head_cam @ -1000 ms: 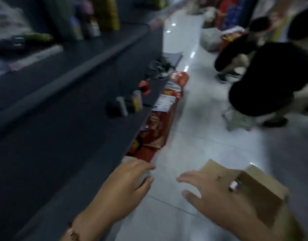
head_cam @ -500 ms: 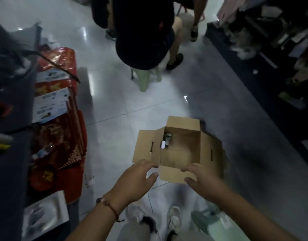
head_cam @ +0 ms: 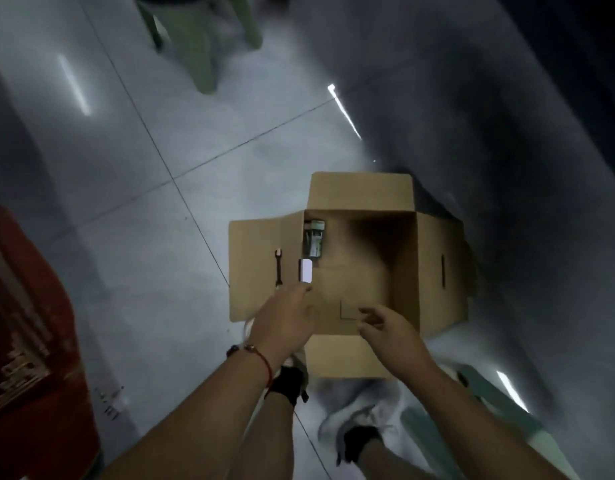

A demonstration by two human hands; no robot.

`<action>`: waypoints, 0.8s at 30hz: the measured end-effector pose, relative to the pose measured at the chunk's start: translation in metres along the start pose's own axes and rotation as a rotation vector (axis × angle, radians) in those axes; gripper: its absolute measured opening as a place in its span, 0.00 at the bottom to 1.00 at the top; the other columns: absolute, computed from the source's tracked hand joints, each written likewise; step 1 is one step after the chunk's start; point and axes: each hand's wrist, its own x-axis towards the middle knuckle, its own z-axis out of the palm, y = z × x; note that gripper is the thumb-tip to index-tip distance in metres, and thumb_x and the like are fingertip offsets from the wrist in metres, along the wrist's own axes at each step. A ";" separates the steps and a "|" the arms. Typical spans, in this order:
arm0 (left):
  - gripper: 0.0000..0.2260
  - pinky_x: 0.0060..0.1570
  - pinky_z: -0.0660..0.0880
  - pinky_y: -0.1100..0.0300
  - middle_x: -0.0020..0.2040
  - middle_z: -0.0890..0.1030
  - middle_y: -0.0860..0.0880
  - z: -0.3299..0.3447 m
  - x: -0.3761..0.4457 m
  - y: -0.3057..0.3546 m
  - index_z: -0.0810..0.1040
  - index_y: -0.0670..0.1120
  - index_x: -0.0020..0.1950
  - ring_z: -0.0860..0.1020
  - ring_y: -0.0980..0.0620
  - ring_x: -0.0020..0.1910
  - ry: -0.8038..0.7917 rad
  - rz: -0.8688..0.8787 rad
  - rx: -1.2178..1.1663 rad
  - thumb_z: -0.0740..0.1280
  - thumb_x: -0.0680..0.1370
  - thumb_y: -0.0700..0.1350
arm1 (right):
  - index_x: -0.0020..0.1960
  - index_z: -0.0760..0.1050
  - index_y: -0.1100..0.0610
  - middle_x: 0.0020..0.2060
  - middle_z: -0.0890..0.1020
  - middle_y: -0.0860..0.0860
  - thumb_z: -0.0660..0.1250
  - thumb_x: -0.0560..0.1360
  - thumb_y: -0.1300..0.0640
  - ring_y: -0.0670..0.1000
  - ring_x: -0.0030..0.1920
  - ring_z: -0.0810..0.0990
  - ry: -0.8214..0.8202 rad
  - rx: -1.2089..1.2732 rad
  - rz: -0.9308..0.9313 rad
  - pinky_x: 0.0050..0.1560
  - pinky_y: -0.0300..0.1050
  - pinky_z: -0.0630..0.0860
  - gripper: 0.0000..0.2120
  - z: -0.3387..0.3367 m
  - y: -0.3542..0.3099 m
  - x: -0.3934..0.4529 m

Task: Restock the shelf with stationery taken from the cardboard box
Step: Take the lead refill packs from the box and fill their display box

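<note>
Fingers of your left hand [head_cam: 285,317] are reaching over the left flap of the cardboard box [head_cam: 434,271], their tips pointing at a small white item [head_cam: 306,270] on the box's left wall, and whether they are touching it you cannot tell; your right hand [head_cam: 389,329] is hovering loosely curled, grasping nothing, above the near edge; a green-labelled pack [head_cam: 313,242] is lying in the far-left corner, the rest of the box floor showing bare; all four flaps are lying folded outward; a green stool [head_cam: 202,39] is standing beyond on the tiled floor [head_cam: 126,168]; red packaging [head_cam: 29,323] is sitting at your left.
</note>
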 end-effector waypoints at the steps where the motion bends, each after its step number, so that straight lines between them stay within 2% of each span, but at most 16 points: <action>1: 0.19 0.56 0.70 0.63 0.65 0.75 0.49 0.007 0.031 -0.014 0.70 0.48 0.72 0.75 0.50 0.61 -0.016 -0.002 0.020 0.60 0.80 0.48 | 0.67 0.74 0.53 0.55 0.79 0.50 0.65 0.79 0.54 0.48 0.52 0.78 0.001 0.040 0.047 0.49 0.42 0.73 0.16 0.011 0.004 0.035; 3: 0.23 0.57 0.75 0.54 0.62 0.77 0.49 0.026 0.087 -0.047 0.71 0.51 0.71 0.77 0.49 0.57 -0.005 0.008 0.061 0.58 0.76 0.54 | 0.66 0.75 0.54 0.49 0.78 0.51 0.65 0.79 0.54 0.48 0.43 0.76 0.013 0.127 0.127 0.41 0.41 0.70 0.17 0.035 0.008 0.104; 4: 0.24 0.56 0.76 0.50 0.60 0.78 0.50 0.036 0.116 -0.065 0.70 0.53 0.70 0.78 0.48 0.56 0.000 0.007 0.081 0.59 0.74 0.55 | 0.66 0.75 0.53 0.48 0.77 0.50 0.65 0.78 0.54 0.47 0.41 0.75 0.023 0.162 0.151 0.39 0.40 0.69 0.17 0.048 0.010 0.138; 7: 0.22 0.56 0.76 0.45 0.61 0.76 0.47 0.065 0.191 -0.106 0.69 0.50 0.69 0.77 0.45 0.56 0.036 -0.073 0.087 0.60 0.75 0.53 | 0.70 0.71 0.53 0.53 0.77 0.51 0.64 0.78 0.52 0.52 0.51 0.77 0.028 0.158 0.119 0.48 0.43 0.71 0.21 0.088 0.022 0.240; 10: 0.25 0.54 0.77 0.48 0.57 0.79 0.46 0.099 0.236 -0.130 0.70 0.48 0.65 0.79 0.46 0.51 0.027 -0.083 0.051 0.54 0.74 0.60 | 0.71 0.69 0.57 0.56 0.77 0.54 0.62 0.80 0.53 0.54 0.53 0.78 0.037 0.128 0.112 0.42 0.40 0.73 0.20 0.121 0.038 0.319; 11: 0.27 0.55 0.77 0.50 0.60 0.79 0.47 0.111 0.244 -0.137 0.66 0.48 0.70 0.79 0.47 0.53 0.021 -0.102 0.049 0.54 0.77 0.61 | 0.70 0.69 0.59 0.58 0.78 0.56 0.60 0.81 0.53 0.55 0.54 0.78 0.047 0.126 0.123 0.44 0.42 0.75 0.19 0.130 0.045 0.344; 13: 0.30 0.54 0.75 0.55 0.67 0.75 0.46 0.130 0.251 -0.145 0.51 0.49 0.80 0.78 0.47 0.58 0.048 -0.152 0.067 0.56 0.82 0.58 | 0.70 0.69 0.63 0.63 0.77 0.59 0.59 0.82 0.53 0.58 0.61 0.77 0.059 0.209 0.166 0.58 0.48 0.75 0.20 0.148 0.059 0.384; 14: 0.31 0.54 0.74 0.56 0.69 0.73 0.46 0.135 0.251 -0.147 0.45 0.49 0.80 0.77 0.47 0.60 0.077 -0.154 0.088 0.56 0.82 0.57 | 0.70 0.69 0.63 0.64 0.76 0.59 0.59 0.82 0.52 0.59 0.62 0.76 0.059 0.267 0.180 0.62 0.49 0.74 0.21 0.158 0.063 0.400; 16: 0.32 0.56 0.74 0.55 0.71 0.71 0.46 0.138 0.250 -0.149 0.42 0.50 0.80 0.77 0.47 0.61 0.107 -0.122 0.114 0.56 0.83 0.57 | 0.70 0.70 0.62 0.63 0.77 0.59 0.60 0.82 0.50 0.59 0.62 0.77 0.067 0.335 0.189 0.63 0.51 0.74 0.22 0.176 0.065 0.422; 20: 0.33 0.54 0.73 0.57 0.71 0.71 0.47 0.138 0.255 -0.156 0.40 0.50 0.80 0.77 0.48 0.61 0.118 -0.116 0.151 0.56 0.82 0.58 | 0.65 0.74 0.64 0.58 0.81 0.59 0.66 0.77 0.51 0.58 0.56 0.80 0.143 0.416 0.175 0.56 0.50 0.78 0.22 0.196 0.059 0.439; 24: 0.34 0.57 0.76 0.53 0.72 0.70 0.48 0.135 0.252 -0.154 0.41 0.52 0.80 0.76 0.46 0.62 0.134 -0.124 0.139 0.56 0.82 0.60 | 0.66 0.73 0.64 0.57 0.81 0.59 0.75 0.62 0.50 0.60 0.53 0.82 0.058 0.629 0.278 0.58 0.57 0.79 0.36 0.192 0.061 0.449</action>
